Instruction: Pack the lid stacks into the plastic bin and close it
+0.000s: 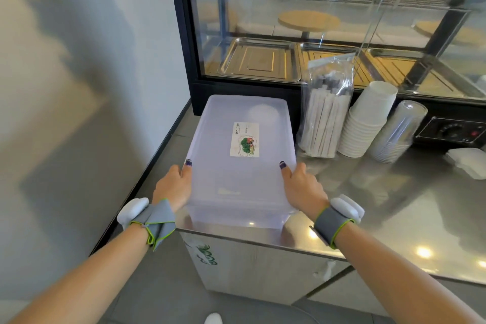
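Observation:
A translucent plastic bin [236, 181] stands at the left end of the steel counter, its cover on top with a printed label [245, 139] in the middle. My left hand [174, 184] grips the bin's near left side, thumb pressed on the cover's edge. My right hand [302, 185] holds the near right side the same way. A faint round white shape shows through the cover at the far right corner; the rest of the contents are too hazy to make out.
A bag of wrapped straws [324, 113], a stack of white paper cups [366, 119] and a sleeve of clear cups [399, 131] stand right of the bin. Behind is a glass display case [328, 34] with metal trays. White napkins [466, 162] lie at far right. A wall is left.

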`<action>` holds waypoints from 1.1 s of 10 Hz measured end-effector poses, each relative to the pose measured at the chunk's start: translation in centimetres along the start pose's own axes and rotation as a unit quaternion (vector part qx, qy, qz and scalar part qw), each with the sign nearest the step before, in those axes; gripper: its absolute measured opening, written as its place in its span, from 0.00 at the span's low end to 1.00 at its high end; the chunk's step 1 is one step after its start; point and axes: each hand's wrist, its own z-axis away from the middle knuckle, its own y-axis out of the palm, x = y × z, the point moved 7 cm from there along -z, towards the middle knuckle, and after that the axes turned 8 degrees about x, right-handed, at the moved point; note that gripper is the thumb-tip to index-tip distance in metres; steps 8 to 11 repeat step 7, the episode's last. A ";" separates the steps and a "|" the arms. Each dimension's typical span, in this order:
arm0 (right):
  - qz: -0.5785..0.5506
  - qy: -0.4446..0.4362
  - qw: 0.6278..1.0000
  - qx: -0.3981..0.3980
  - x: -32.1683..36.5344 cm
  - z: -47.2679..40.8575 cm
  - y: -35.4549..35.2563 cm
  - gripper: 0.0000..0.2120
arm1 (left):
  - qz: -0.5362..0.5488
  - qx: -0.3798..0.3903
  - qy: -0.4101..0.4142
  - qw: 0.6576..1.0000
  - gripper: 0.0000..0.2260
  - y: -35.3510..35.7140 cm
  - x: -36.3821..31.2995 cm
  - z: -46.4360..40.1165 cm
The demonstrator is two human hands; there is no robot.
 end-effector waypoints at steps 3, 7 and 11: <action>-0.022 -0.015 1.000 0.001 0.1 -0.1 0.1 0.23 | -0.034 -0.026 0.007 0.999 0.21 -0.3 -0.5 0.8; 0.131 -0.022 0.986 0.101 1.1 -0.2 -2.5 0.24 | -0.439 0.048 0.030 0.897 0.26 -3.0 -5.2 2.3; 0.131 -0.022 0.986 0.101 1.1 -0.2 -2.5 0.24 | -0.439 0.048 0.030 0.897 0.26 -3.0 -5.2 2.3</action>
